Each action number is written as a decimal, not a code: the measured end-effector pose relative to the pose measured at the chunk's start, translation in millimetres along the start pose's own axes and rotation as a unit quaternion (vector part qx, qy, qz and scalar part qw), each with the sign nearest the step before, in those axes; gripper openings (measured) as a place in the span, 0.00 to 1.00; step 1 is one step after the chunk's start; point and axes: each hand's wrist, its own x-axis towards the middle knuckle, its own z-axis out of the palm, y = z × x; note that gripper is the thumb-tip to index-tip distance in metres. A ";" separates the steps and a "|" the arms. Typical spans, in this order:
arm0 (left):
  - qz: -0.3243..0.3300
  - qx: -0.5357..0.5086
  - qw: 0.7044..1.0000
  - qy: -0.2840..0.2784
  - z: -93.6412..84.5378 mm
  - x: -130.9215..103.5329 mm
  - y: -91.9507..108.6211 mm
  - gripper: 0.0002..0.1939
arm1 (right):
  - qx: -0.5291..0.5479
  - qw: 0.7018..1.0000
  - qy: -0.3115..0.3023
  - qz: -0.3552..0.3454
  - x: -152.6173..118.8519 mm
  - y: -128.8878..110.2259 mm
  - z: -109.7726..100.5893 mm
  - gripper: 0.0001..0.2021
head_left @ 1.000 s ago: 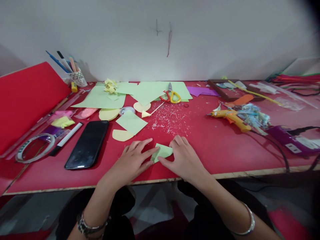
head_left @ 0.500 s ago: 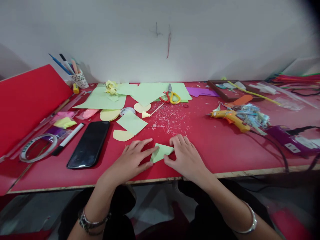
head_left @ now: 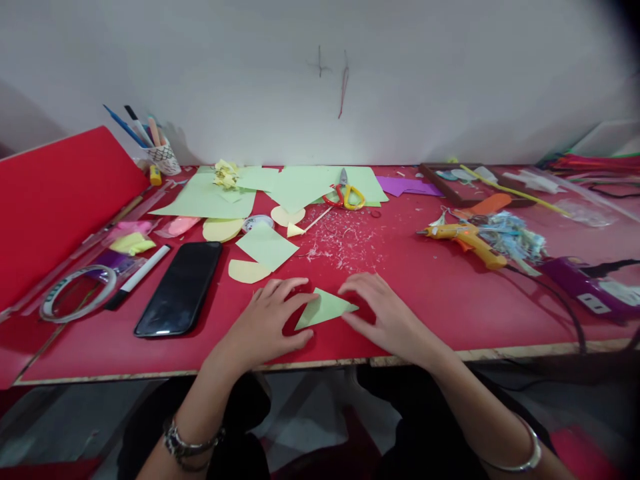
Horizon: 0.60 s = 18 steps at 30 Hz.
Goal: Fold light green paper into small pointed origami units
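Observation:
A small light-green paper triangle (head_left: 326, 309) lies folded on the red table (head_left: 450, 300) near its front edge. My left hand (head_left: 267, 323) brackets the triangle's left side, index finger on the upper edge and thumb at the lower corner. My right hand (head_left: 387, 313) meets the triangle's right tip between index finger and thumb. Both palms rest low on the table.
A black phone (head_left: 180, 287), a marker (head_left: 137, 267) and a tape roll (head_left: 77, 293) lie to the left. Green sheets (head_left: 295, 183), scissors (head_left: 345, 195) and paper scraps sit behind. A glue gun (head_left: 463, 237) and a purple power strip (head_left: 585, 287) lie to the right.
My right hand has slid off the top of the paper toward its right tip. More of the green triangle now shows between the hands.

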 end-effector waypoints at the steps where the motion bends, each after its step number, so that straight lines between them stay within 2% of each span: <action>1: -0.003 -0.002 1.000 0.006 1.6 1.8 0.4 0.22 | 0.005 1.000 -0.028 -0.013 0.3 -2.1 -1.1 0.12; 4: 0.016 -0.009 1.000 0.020 5.2 7.6 2.9 0.19 | 0.019 0.998 -0.058 -0.026 2.4 -5.9 -2.5 0.14; 7: 0.030 0.015 0.999 0.037 6.9 12.1 6.8 0.14 | 0.030 0.997 -0.057 -0.034 4.9 -5.6 0.4 0.12; 11: 0.034 0.046 0.997 0.051 7.9 15.1 8.3 0.13 | 0.006 0.999 -0.038 -0.036 7.5 -3.8 7.7 0.11; 16: 0.004 -0.039 0.997 0.060 6.6 15.6 5.9 0.21 | 0.074 0.997 -0.006 -0.021 8.8 -4.5 10.8 0.12; 18: -0.013 -0.042 0.997 0.067 7.2 15.3 7.0 0.23 | 0.100 0.995 0.012 -0.017 7.8 -4.9 9.5 0.13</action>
